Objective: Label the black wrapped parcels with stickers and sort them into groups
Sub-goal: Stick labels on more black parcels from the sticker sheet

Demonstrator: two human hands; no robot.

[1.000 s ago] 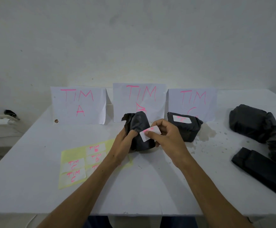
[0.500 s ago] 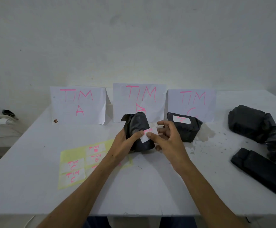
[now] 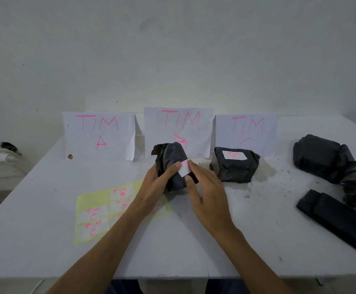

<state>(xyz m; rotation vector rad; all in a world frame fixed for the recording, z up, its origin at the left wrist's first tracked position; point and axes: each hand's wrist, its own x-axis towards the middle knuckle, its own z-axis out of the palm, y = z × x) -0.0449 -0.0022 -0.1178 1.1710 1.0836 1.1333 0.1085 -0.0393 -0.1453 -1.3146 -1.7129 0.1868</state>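
Gripping the black parcel [image 3: 171,164] with my left hand [image 3: 155,185] before the TIM B sign [image 3: 178,129], I press the sticker [image 3: 184,169] on with my right hand's [image 3: 210,196] straight fingers.

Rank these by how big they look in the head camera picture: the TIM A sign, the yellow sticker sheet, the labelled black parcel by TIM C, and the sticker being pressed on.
1. TIM A sign and yellow sticker sheet: alike, the sheet partly hidden by an arm.
2. Labelled parcel.
3. Sticker, smallest.
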